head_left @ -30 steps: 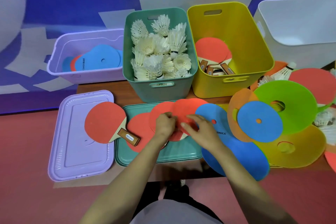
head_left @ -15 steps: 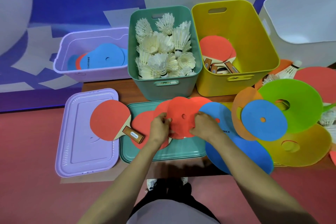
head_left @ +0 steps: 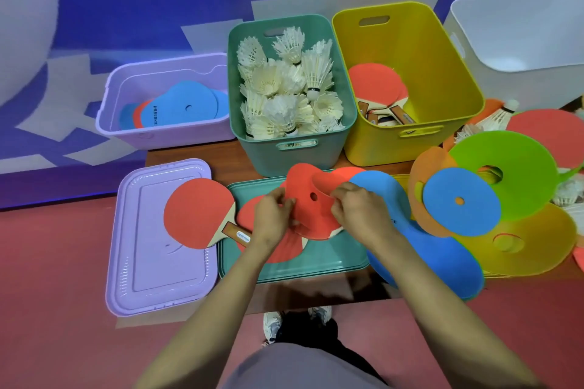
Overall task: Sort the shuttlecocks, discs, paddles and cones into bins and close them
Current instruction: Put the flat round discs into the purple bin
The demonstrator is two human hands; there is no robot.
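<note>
- Landmark: green bin (head_left: 284, 156), at the far middle of the table, filled with white feather shuttlecocks (head_left: 284, 88).
- Item in hand: red disc (head_left: 301, 183), thin and flexible, with a small round hole at its centre. It is held just in front of the green bin, above the green lid (head_left: 294, 267). The disc is bent, its upper edge curling over.
- Left hand (head_left: 273, 218): fingers curled on the disc's left edge, gripping it.
- Right hand (head_left: 357, 211): fingers and thumb pinch the disc's right edge.
- Beneath the hands, red-faced paddles lie on the green lid, partly hidden.
- Left of the green bin: purple bin (head_left: 164, 136), holding blue discs (head_left: 186, 104) with a red one among them.
- Front-left of the green bin: purple lid (head_left: 151, 262), lying flat, with a red paddle (head_left: 199, 211) resting on it, its wooden handle reaching onto the green lid.
- Right of the green bin, touching it: yellow bin (head_left: 417, 79), holding red paddles (head_left: 376, 82) with wooden handles.
- Front-right of the green bin: overlapping pile of blue, orange, green and yellow discs (head_left: 461, 202).
</note>
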